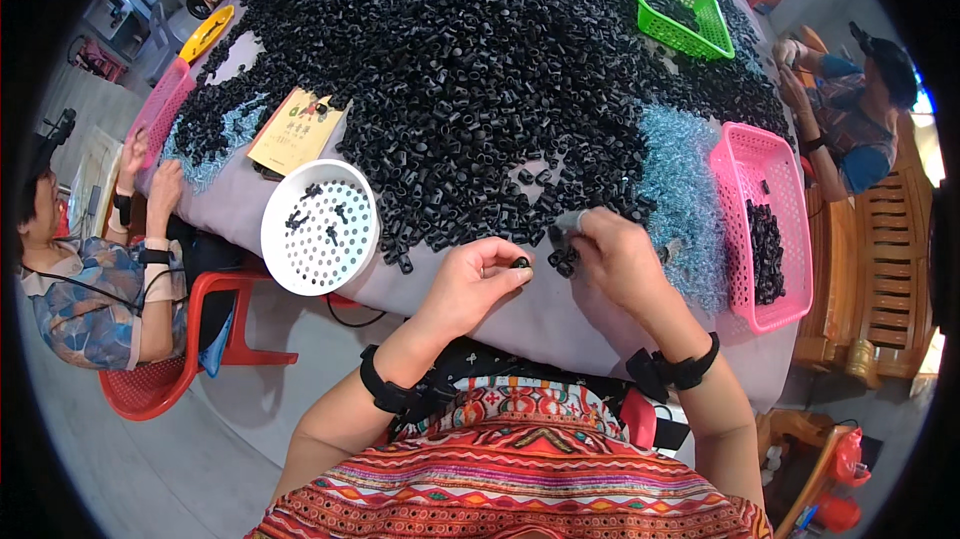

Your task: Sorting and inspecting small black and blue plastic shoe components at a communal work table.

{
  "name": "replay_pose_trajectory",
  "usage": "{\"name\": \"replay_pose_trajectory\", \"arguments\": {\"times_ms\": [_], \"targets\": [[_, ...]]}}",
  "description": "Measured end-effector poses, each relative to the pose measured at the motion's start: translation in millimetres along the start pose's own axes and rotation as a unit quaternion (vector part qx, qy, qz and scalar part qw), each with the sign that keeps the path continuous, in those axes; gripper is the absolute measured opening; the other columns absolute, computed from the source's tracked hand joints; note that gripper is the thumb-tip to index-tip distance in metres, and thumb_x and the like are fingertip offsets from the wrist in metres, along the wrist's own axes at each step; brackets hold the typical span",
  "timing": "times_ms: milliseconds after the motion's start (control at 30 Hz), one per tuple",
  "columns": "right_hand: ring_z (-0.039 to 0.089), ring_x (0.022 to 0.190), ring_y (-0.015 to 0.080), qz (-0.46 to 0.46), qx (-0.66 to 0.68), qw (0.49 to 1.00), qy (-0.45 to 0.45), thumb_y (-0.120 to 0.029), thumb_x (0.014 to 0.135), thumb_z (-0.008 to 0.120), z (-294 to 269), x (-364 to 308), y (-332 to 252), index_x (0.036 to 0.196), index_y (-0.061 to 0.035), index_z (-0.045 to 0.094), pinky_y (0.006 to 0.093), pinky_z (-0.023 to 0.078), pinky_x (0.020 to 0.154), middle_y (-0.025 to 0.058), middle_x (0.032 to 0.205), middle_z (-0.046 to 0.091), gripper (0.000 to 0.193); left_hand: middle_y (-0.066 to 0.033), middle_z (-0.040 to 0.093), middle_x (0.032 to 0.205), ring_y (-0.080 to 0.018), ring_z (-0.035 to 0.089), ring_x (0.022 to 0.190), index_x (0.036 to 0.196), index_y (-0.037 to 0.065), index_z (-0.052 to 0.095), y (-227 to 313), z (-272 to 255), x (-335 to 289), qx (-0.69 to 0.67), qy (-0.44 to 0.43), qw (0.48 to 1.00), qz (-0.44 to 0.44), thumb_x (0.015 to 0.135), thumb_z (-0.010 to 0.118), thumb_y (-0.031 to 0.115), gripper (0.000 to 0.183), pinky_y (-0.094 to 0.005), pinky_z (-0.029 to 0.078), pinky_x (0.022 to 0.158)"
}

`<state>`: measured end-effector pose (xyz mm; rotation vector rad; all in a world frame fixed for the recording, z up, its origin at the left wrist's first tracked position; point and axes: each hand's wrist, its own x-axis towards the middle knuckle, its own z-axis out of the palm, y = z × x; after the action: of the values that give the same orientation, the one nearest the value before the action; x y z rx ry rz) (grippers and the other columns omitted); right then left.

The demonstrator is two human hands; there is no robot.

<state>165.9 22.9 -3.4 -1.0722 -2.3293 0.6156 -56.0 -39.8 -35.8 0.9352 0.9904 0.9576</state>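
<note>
Your left hand [475,289] is pinching one small dark part [520,263] between thumb and index finger, just above the near edge of the table [740,364]. Your right hand [618,257] is just beside it, fingers curled down over a few loose black pieces [565,261] at the near edge of the big black pile [480,89]. Can't tell if it grips one or only touches; something pale grey sits at its fingertips, too small to make out. Hands are near each other, not touching.

Around you: white perforated bowl [300,269] to the left of your left hand, a few black clusters [334,233] in it. Yellow booklet [290,139] lies just behind it. Right of your right hand: heap of clear bluish pieces [688,209], then pink basket [803,224] with black parts inside along its bottom. Green basket [722,51] with black parts is at far right. One co-worker [110,284] sits at your left, another [865,104] at your right.
</note>
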Motion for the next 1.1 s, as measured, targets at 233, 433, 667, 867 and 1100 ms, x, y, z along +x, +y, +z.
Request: {"name": "replay_pose_trajectory", "arguments": {"times_ms": [233,433,667,867,1100], "targets": [[0.063,0.083,0.0389,-0.028,-0.022,0.999,0.029,0.002,0.082,0.063,8,22,-5,0.098,0.0004,0.064,0.0442,0.051,0.071,0.0170,0.088,0.062,0.016,-0.0121,0.064,0.125,-0.0115,0.064,0.100,0.109,-0.002,0.066,-3,2,4,-0.025,0.017,1.000,-0.001,0.092,0.066,0.000,0.017,-0.0258,0.055,0.085],[0.064,0.084,0.0372,0.044,0.056,0.997,-0.002,0.004,0.082,0.064,-5,3,-2,0.105,-0.0010,0.066,0.0408,0.052,0.074,0.0179,0.090,0.063,0.024,-0.0136,0.062,0.129,-0.0113,0.064,0.100,0.109,-0.002,0.067,-1,-2,2,-0.029,0.029,0.999,0.022,0.092,0.066,0.000,0.017,-0.0264,0.054,0.086],[0.063,0.076,0.0288,0.113,0.068,0.991,0.028,0.003,0.086,0.063,-25,-13,8,0.104,0.0003,0.066,0.0354,0.050,0.068,0.0143,0.084,0.062,0.019,-0.0051,0.068,0.113,-0.0048,0.060,0.090,0.108,-0.002,0.068,-1,4,5,-0.021,0.038,0.998,0.035,0.090,0.070,0.002,0.019,-0.0210,0.050,0.081],[0.061,0.074,0.0320,0.077,0.033,0.995,0.049,0.003,0.086,0.063,-24,0,8,0.104,0.0000,0.065,0.0370,0.049,0.067,0.0152,0.083,0.060,0.019,-0.0131,0.065,0.125,-0.0125,0.065,0.102,0.109,-0.001,0.067,0,1,2,0.004,0.025,0.999,0.023,0.093,0.066,0.001,0.017,-0.0263,0.054,0.087],[0.063,0.080,0.0350,0.024,-0.038,0.998,0.052,0.002,0.081,0.065,-5,7,1,0.098,-0.0004,0.064,0.0404,0.051,0.070,0.0148,0.086,0.062,0.018,-0.0131,0.069,0.116,-0.0138,0.068,0.095,0.111,-0.001,0.066,-2,0,0,0.008,0.027,0.999,0.045,0.094,0.065,0.003,0.017,-0.0267,0.056,0.084]]}}
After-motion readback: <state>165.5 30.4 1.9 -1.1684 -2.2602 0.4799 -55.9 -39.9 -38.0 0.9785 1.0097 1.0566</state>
